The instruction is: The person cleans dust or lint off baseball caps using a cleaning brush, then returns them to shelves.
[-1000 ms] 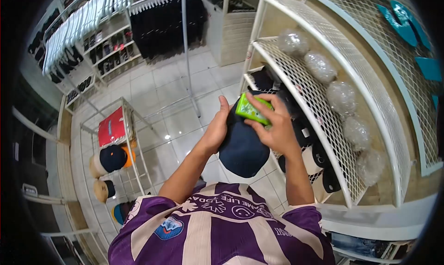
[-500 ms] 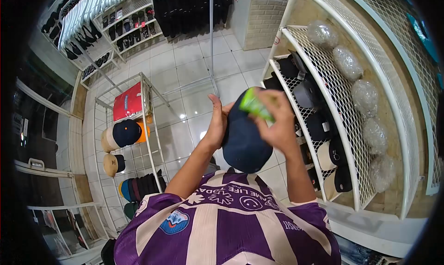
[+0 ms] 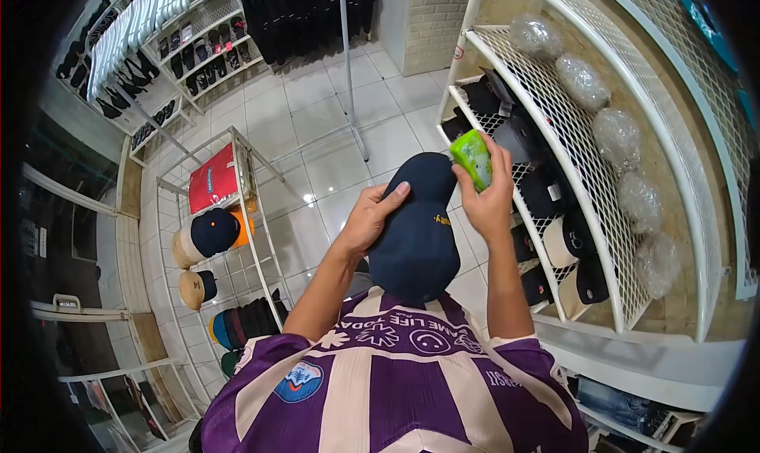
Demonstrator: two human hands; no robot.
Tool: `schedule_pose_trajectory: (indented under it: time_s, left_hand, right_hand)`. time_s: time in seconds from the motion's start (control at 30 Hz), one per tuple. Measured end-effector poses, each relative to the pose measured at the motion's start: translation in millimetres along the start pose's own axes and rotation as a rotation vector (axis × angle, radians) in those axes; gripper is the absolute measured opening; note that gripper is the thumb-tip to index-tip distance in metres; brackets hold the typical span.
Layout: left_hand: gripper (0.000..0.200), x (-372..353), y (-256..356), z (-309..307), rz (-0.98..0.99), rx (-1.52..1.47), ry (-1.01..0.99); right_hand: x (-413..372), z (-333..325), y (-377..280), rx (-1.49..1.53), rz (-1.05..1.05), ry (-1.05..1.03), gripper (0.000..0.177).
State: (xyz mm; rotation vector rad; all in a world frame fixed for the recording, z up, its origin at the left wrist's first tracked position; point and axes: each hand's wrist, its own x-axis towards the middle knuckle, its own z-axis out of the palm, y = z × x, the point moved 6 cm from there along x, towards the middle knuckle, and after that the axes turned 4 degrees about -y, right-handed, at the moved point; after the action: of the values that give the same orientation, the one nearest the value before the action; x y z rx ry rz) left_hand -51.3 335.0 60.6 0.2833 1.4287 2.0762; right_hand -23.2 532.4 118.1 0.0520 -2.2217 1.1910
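A navy cap [image 3: 413, 251] with small yellow lettering is held in front of my chest, its brim pointing away from me. My left hand [image 3: 368, 219] grips the cap's left edge, thumb on top and fingers hidden beneath. Just right of the brim, my right hand [image 3: 487, 198] holds a bright green brush-like object [image 3: 472, 160] between thumb and fingers. Its underside is hard to make out.
On the right, a white mesh shelf [image 3: 570, 184] carries caps and several plastic-wrapped bundles [image 3: 617, 139]. At left, a wire rack [image 3: 261, 271] holds caps and a red package [image 3: 212, 179]. A metal pole [image 3: 346, 57] stands ahead.
The green object has moved right, off the cap, with my right hand. The cap has turned to show its lettering, and my left thumb now lies over its edge.
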Motion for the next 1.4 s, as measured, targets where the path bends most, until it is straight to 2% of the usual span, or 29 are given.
schedule_pose_trajectory:
  time_s: [0.07, 0.1, 0.13, 0.2, 0.23, 0.27, 0.33, 0.37, 0.4, 0.47, 0.5, 0.53, 0.6, 0.67, 0.7, 0.73, 0.83, 0.87, 0.93, 1.0, 1.07, 1.1, 1.17, 1.2, 1.27, 1.33, 1.4]
  left_hand:
    - [0.041, 1, -3, 0, 0.038, -0.053, 0.008]
    - [0.04, -1, -7, -2, 0.064, -0.107, 0.022]
    - [0.04, -2, -11, -5, 0.063, -0.108, 0.028]
    - [0.04, -5, -17, -9, 0.046, -0.046, 0.015]
    - [0.04, -8, -16, -9, 0.007, -0.075, 0.016]
    - [0.04, -11, -20, -8, 0.009, -0.083, 0.025]
    - [0.04, -10, -25, -13, 0.023, -0.163, 0.089]
    - [0.04, -10, -25, -12, 0.039, -0.212, 0.09]
    - [0.04, -11, -28, -15, 0.033, -0.206, 0.087]
    - [0.039, -11, -34, -15, 0.027, -0.07, 0.009]
    - [0.04, -14, -30, -10, -0.014, -0.103, 0.005]
    - [0.04, -14, -31, -8, -0.016, -0.105, 0.001]
    - [0.041, -13, -33, -7, -0.022, -0.146, 0.033]
    - [0.041, -10, -36, -9, -0.014, -0.168, 0.064]
    - [0.041, -10, -35, -9, -0.021, -0.162, 0.033]
    - [0.041, -11, -35, -8, -0.031, -0.157, 0.0]
    - [0.041, -12, -30, -6, -0.04, -0.165, -0.013]
    - [0.041, -11, -34, -5, -0.038, -0.168, -0.013]
    - [0.041, -7, -40, -14, -0.025, -0.197, 0.074]
    - [0.042, -9, -39, -18, -0.031, -0.179, 0.016]
    - [0.042, -12, -39, -16, -0.035, -0.169, -0.042]
    - [0.042, -12, -38, -14, -0.041, -0.17, -0.038]
    - [0.042, -11, -36, -12, -0.041, -0.168, -0.03]
    - [0.042, -10, -37, -14, -0.04, -0.247, 0.035]
    - [0.042, -13, -41, -23, -0.051, -0.325, 0.106]
    - [0.043, -13, -47, -31, -0.041, -0.27, 0.005]
    - [0.042, -14, -50, -37, -0.018, -0.263, -0.048]
  right_hand:
    - [-13, 7, -34, -0.024, -0.238, -0.129, 0.062]
    - [-22, 16, -49, 0.002, -0.251, -0.329, 0.063]
    - [-26, 20, -51, -0.003, -0.245, -0.437, 0.064]
    - [-13, 14, -17, 0.034, -0.165, -0.264, 0.064]
    - [-8, 11, -3, 0.003, -0.105, -0.096, 0.063]
    - [-10, 11, 9, 0.017, 0.029, -0.038, 0.059]
    - [-18, 16, -16, -0.024, -0.108, -0.129, 0.06]
    - [-26, 21, -34, -0.051, -0.25, -0.254, 0.063]
    - [-34, 26, -46, 0.009, -0.25, -0.425, 0.065]
    - [-29, 19, -29, 0.042, -0.238, -0.354, 0.063]
    - [-26, 12, -10, 0.026, -0.082, -0.22, 0.062]
    - [-22, 5, 0, -0.007, -0.025, -0.059, 0.062]
    - [-25, 0, 6, 0.001, 0.058, -0.023, 0.062]
    - [-36, 5, -23, 0.025, -0.194, -0.225, 0.06]
    - [-44, 12, -34, 0.041, -0.177, -0.385, 0.059]
    - [-45, 12, -27, 0.038, -0.169, -0.381, 0.059]
    - [-40, 2, 28, 0.1, 0.124, 0.006, 0.06]
    - [-44, 2, 30, 0.098, 0.123, 0.004, 0.06]
    - [-47, 11, 5, 0.119, -0.019, -0.129, 0.06]
    - [-50, 14, -12, 0.121, -0.092, -0.34, 0.059]
    - [-49, 15, 25, 0.217, 0.13, -0.189, 0.061]
    - [-45, 14, 33, 0.067, 0.143, -0.052, 0.063]
    - [-53, 19, 32, 0.133, 0.097, -0.067, 0.063]
    - [-54, 22, 28, 0.202, 0.054, -0.074, 0.063]
    - [-53, 24, 1, 0.207, -0.029, -0.3, 0.059]
    - [-51, 26, 40, 0.362, 0.106, -0.24, 0.06]
    - [-51, 29, 72, 0.353, 0.296, -0.021, 0.058]
